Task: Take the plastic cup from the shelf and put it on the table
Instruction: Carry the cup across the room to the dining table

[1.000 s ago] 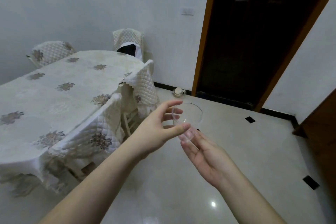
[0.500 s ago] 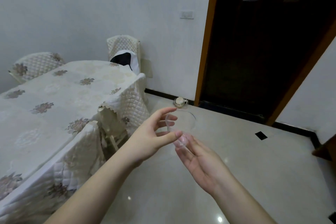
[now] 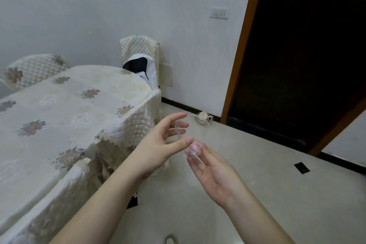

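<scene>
A clear plastic cup (image 3: 195, 134) is held in the air over the floor, tilted with its mouth facing away from me. My left hand (image 3: 158, 144) grips its side between thumb and fingers. My right hand (image 3: 213, 172) lies palm up beneath it, fingertips touching the cup's base. The table (image 3: 59, 109), covered with a cream flowered cloth, stands to the left of the cup, its near corner a short way from my left hand. No shelf is in view.
Quilted chairs stand around the table: one at the far end (image 3: 138, 49) with a black and white garment, one at far left (image 3: 33, 69), one near my left forearm (image 3: 126, 125). A dark doorway (image 3: 297, 55) is on the right. A small white object (image 3: 203, 118) sits on the floor.
The view has swung left and dropped, so the table now sits larger and closer. Both hands keep the same hold on the cup, now nearer the table's corner.
</scene>
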Available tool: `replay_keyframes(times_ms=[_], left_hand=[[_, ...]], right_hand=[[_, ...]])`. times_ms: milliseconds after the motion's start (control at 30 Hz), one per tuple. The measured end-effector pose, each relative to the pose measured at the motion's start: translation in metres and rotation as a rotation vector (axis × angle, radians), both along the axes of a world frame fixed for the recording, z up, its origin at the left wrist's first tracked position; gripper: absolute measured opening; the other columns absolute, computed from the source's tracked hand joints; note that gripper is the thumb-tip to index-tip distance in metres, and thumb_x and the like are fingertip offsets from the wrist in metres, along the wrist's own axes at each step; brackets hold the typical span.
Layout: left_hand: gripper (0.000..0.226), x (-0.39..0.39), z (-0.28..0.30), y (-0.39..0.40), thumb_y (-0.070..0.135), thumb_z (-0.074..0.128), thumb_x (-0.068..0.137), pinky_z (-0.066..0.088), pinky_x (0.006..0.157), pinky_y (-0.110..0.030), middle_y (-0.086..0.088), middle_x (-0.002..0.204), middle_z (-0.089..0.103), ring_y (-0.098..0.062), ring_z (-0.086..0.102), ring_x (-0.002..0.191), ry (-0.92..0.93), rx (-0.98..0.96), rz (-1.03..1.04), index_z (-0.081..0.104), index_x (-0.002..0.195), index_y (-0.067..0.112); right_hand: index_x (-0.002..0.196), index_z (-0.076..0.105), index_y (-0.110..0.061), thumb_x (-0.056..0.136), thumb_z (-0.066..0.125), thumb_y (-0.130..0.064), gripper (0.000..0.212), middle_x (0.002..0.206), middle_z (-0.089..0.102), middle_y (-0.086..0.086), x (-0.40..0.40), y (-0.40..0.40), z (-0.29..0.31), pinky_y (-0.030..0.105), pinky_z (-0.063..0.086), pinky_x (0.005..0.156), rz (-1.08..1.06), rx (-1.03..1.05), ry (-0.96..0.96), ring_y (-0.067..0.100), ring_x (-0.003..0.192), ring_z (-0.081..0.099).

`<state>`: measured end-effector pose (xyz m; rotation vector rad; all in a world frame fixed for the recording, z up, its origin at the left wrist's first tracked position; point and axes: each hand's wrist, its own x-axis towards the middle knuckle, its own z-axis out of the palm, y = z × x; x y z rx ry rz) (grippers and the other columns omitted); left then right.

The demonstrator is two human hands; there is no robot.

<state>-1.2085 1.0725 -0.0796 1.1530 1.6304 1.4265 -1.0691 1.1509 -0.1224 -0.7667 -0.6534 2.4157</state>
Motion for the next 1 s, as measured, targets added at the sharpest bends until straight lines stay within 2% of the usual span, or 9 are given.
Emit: replay_keyframes(times_ms=[133,233,400,500,633,800,900,1000], left_hand=[[0.054,-0.052,-0.004,0.038,0.012,0.073,0.085,0.051,0.09,-0.017,-0.001,0.125,0.063,-0.006,0.059,0.116,-0.009,0.02,0.021,0.053,0.132,0.029],[0.054,-0.09,-0.006,0.065,0.015,0.075,0.084,0.05,0.085,-0.015,0.001,0.125,0.063,-0.005,0.059,0.117,-0.016,0.017,0.005,0.054,0.131,0.031],[0.055,-0.148,-0.006,0.115,0.02,0.078,0.082,0.051,0.097,-0.03,0.002,0.125,0.064,-0.006,0.059,0.118,-0.027,0.008,-0.031,0.054,0.13,0.033],[0.057,-0.168,-0.009,0.145,0.015,0.077,0.083,0.051,0.097,-0.028,0.0,0.126,0.063,-0.008,0.059,0.119,-0.036,0.019,-0.039,0.053,0.132,0.029],[0.056,-0.19,-0.012,0.192,0.01,0.074,0.084,0.051,0.09,-0.02,-0.002,0.126,0.063,-0.009,0.06,0.118,-0.057,0.034,-0.044,0.053,0.132,0.028],[0.056,-0.212,-0.017,0.268,0.007,0.075,0.083,0.051,0.085,-0.017,-0.003,0.125,0.062,-0.007,0.059,0.117,-0.061,0.015,-0.066,0.053,0.132,0.025],[0.056,-0.224,-0.022,0.32,0.012,0.076,0.083,0.052,0.087,-0.019,-0.003,0.126,0.061,-0.006,0.059,0.118,-0.04,-0.009,-0.04,0.053,0.131,0.028],[0.054,-0.231,-0.023,0.374,0.018,0.077,0.083,0.053,0.089,-0.021,0.002,0.125,0.06,-0.004,0.058,0.118,-0.033,-0.045,-0.027,0.053,0.128,0.036]], right_hand=[[0.109,0.065,-0.005,0.097,0.05,-0.016,0.022,0.116,0.072,0.013,-0.054,0.041,0.003,0.031,0.053,0.091,0.017,0.023,-0.05,0.024,0.112,0.066],[0.106,0.065,-0.004,0.097,0.051,-0.014,0.02,0.119,0.07,0.017,-0.091,0.07,0.007,0.032,0.054,0.091,0.031,0.02,-0.079,0.027,0.115,0.064],[0.119,0.059,0.0,0.098,0.05,-0.015,0.028,0.121,0.069,0.017,-0.139,0.117,0.009,0.031,0.056,0.089,0.014,0.01,-0.1,0.027,0.112,0.066],[0.123,0.057,0.0,0.097,0.05,-0.014,0.03,0.122,0.068,0.017,-0.158,0.149,0.008,0.032,0.054,0.09,-0.003,0.006,-0.117,0.027,0.112,0.066],[0.13,0.053,-0.002,0.097,0.052,-0.017,0.037,0.123,0.068,0.014,-0.18,0.201,0.004,0.03,0.057,0.086,0.011,0.034,-0.13,0.024,0.109,0.068],[0.127,0.059,-0.005,0.092,0.058,-0.021,0.038,0.121,0.07,0.012,-0.204,0.278,-0.009,0.029,0.058,0.082,0.026,0.039,-0.126,0.023,0.107,0.069],[0.125,0.061,-0.005,0.086,0.062,-0.026,0.044,0.123,0.069,0.011,-0.216,0.33,-0.016,0.031,0.053,0.092,0.057,0.046,-0.112,0.022,0.111,0.067],[0.122,0.063,-0.007,0.095,0.053,-0.024,0.034,0.122,0.069,0.01,-0.225,0.384,-0.018,0.031,0.05,0.094,0.078,0.022,-0.135,0.022,0.112,0.066]])
